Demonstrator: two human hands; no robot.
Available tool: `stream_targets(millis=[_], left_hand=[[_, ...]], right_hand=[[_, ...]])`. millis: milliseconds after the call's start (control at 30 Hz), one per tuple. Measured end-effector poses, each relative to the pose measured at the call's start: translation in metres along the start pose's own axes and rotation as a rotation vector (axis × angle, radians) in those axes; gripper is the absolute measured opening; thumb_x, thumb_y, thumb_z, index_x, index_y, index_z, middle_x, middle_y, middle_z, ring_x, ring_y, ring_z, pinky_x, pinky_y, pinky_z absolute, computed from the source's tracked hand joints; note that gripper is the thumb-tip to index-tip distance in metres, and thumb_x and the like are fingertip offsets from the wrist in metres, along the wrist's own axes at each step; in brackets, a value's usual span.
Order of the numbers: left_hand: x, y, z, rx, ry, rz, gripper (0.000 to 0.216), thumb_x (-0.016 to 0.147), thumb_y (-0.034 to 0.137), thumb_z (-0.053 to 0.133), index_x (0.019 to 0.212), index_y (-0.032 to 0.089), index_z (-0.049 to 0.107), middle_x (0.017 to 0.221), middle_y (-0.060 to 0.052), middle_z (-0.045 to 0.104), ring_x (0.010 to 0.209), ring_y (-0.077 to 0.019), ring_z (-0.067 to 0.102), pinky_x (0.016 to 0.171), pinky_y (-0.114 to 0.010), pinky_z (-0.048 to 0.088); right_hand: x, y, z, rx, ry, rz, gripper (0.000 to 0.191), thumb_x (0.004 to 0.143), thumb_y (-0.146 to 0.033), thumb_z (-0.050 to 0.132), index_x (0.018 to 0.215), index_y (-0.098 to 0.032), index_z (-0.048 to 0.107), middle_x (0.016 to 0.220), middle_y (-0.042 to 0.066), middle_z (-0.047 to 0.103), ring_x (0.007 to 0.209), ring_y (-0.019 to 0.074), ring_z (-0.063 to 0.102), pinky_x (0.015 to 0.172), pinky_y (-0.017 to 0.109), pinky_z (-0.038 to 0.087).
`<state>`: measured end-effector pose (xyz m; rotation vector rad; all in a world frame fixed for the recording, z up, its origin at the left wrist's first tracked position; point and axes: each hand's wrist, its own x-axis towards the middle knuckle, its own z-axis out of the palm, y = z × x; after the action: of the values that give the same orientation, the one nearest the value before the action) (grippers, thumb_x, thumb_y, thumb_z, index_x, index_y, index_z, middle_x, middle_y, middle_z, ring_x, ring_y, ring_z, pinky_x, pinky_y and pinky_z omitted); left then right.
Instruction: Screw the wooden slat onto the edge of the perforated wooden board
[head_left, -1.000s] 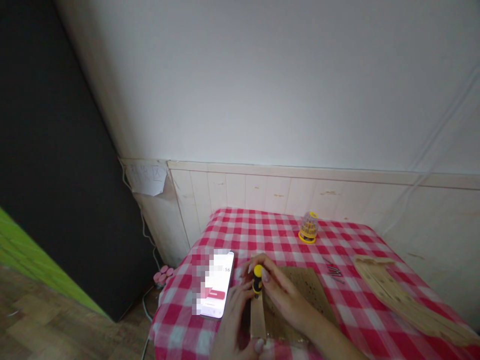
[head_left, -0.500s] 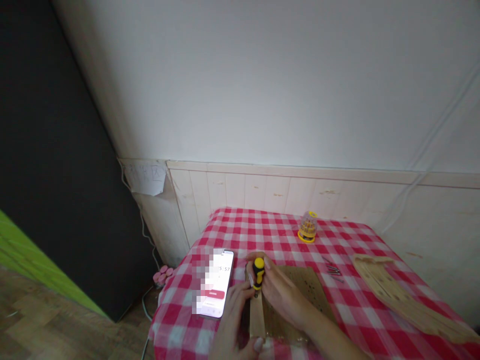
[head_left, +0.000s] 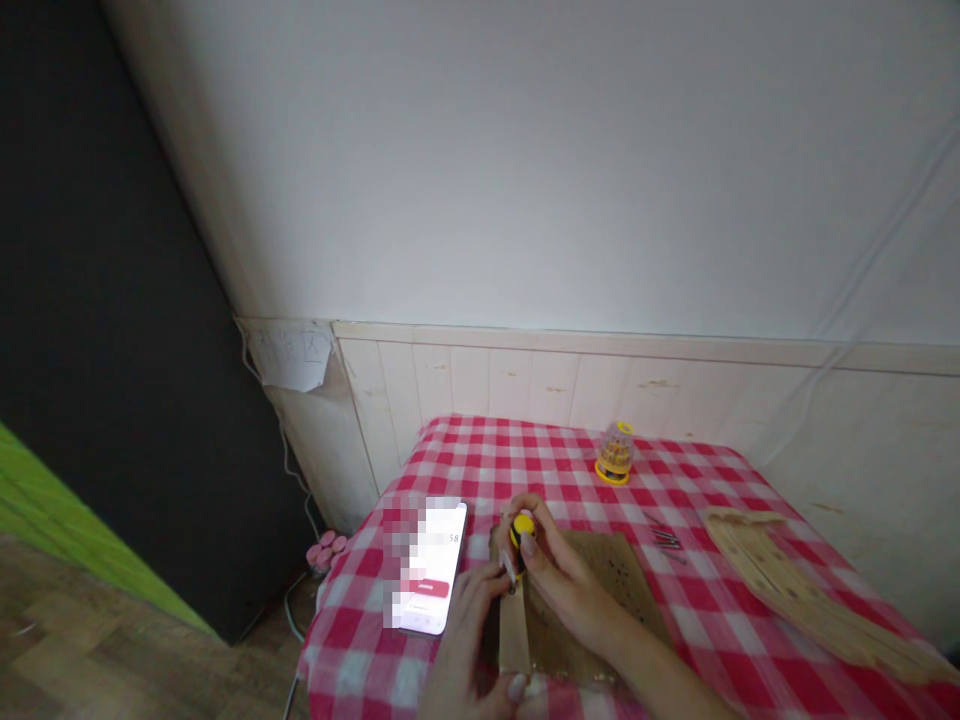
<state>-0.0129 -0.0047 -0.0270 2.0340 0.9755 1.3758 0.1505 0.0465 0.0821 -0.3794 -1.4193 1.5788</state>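
My right hand [head_left: 553, 565] is closed around a short screwdriver [head_left: 523, 526] with a yellow and black handle. The screwdriver stands roughly upright over the far end of a narrow wooden strip [head_left: 514, 635]; its tip is hard to make out. My left hand [head_left: 472, 625] grips that strip along its left side, the thumb at the near end and the fingers by the screwdriver. Under the strip and my right hand lies a flat brown board [head_left: 622, 580] with small dark holes or specks.
Left of my hands a lit phone [head_left: 431, 570] lies on the red-checked tablecloth [head_left: 517, 450]. A clear, yellow-based bit holder [head_left: 615, 455] stands near the wall. Several dark screws [head_left: 666, 538] lie right of the board, then curved wooden slats [head_left: 795, 590].
The fingers of my right hand have shifted around the screwdriver handle, now covering more of it. The handle leans slightly further right. My left hand and the strip stay in place.
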Motion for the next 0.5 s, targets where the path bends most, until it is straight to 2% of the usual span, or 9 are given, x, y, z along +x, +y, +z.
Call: stream_targets(millis=[100,167,267,400,500], left_hand=[[0.002,0.004,-0.002,-0.017,-0.008,-0.022,0.064,0.097,0.07,0.055,0.145,0.027,0.055,0.147,-0.017,0.059,0.138,-0.0396,0.056,0.112,-0.058,0.048],[0.003,0.006,-0.002,-0.026,-0.007,-0.028,0.065,0.096,0.071,0.056,0.144,0.027,0.056,0.147,-0.016,0.059,0.137,-0.0398,0.056,0.111,-0.058,0.049],[0.004,0.005,-0.001,-0.022,0.004,-0.029,0.064,0.096,0.07,0.056,0.142,0.026,0.057,0.147,-0.017,0.06,0.137,-0.0397,0.057,0.111,-0.058,0.048],[0.002,0.001,0.001,-0.007,0.016,-0.022,0.065,0.094,0.07,0.06,0.141,0.025,0.058,0.149,-0.017,0.059,0.139,-0.04,0.055,0.112,-0.058,0.048],[0.002,-0.001,0.001,0.002,0.016,0.022,0.063,0.095,0.068,0.061,0.143,0.029,0.056,0.151,-0.015,0.058,0.14,-0.0396,0.054,0.112,-0.059,0.047]], right_hand=[[0.0,0.002,0.002,0.087,0.001,0.054,0.051,0.096,-0.073,0.054,0.111,-0.025,0.061,0.084,0.0,0.054,0.075,0.0178,0.048,0.073,0.034,0.04],[0.001,0.002,0.002,0.13,-0.012,0.092,0.053,0.097,-0.073,0.051,0.11,-0.023,0.063,0.086,0.002,0.056,0.077,0.0187,0.051,0.073,0.034,0.042],[0.001,-0.001,0.001,0.123,-0.018,0.091,0.047,0.099,-0.068,0.053,0.106,-0.023,0.064,0.089,0.003,0.059,0.082,0.0196,0.056,0.077,0.035,0.044],[0.0,-0.007,0.0,0.0,0.02,0.051,0.038,0.097,-0.063,0.062,0.103,-0.025,0.063,0.099,0.005,0.064,0.093,0.0212,0.06,0.089,0.038,0.046],[-0.001,-0.009,0.0,-0.026,-0.006,0.028,0.035,0.098,-0.061,0.062,0.104,-0.026,0.06,0.099,0.004,0.064,0.09,0.0197,0.06,0.088,0.038,0.047]])
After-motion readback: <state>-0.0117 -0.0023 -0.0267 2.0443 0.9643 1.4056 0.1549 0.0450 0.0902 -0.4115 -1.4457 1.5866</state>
